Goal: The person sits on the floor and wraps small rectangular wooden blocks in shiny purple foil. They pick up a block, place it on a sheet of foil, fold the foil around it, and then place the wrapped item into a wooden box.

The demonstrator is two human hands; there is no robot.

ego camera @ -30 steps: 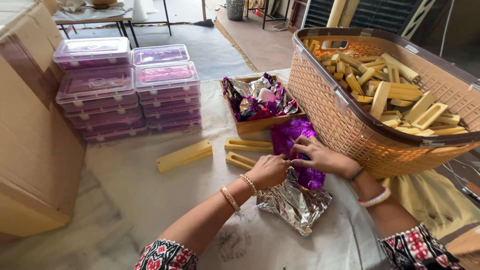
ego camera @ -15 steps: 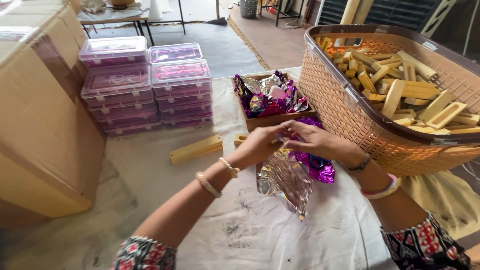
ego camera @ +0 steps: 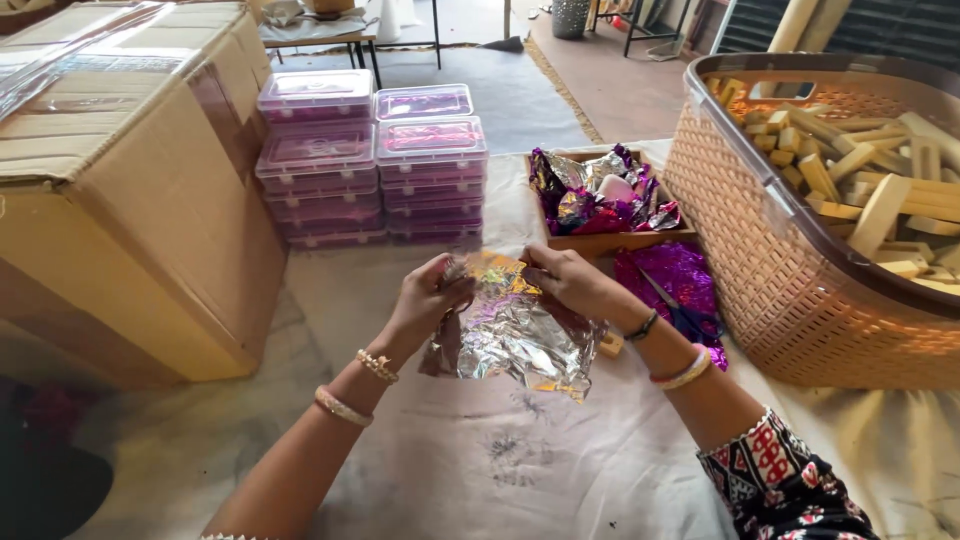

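While cardboard box (ego camera: 130, 190) fills left side, woven basket (ego camera: 800, 290) of wooden blocks (ego camera: 880, 210) fills right, both on cloth-covered table (ego camera: 520, 460). Stacked plastic boxes (ego camera: 375, 165) with purple contents behind, beside cardboard box. Wooden tray (ego camera: 610, 240) of crumpled wrappers (ego camera: 600, 195) just left of basket. Purple foil (ego camera: 680, 280) beneath scissors (ego camera: 685, 315), near basket base. Silver foil sheet (ego camera: 515, 335) held above table, centre, hanging down. Left hand (ego camera: 425, 300) fingers pressed together, pinching sheet's top left edge. Right hand (ego camera: 575, 285) fingertips pinching top right edge.
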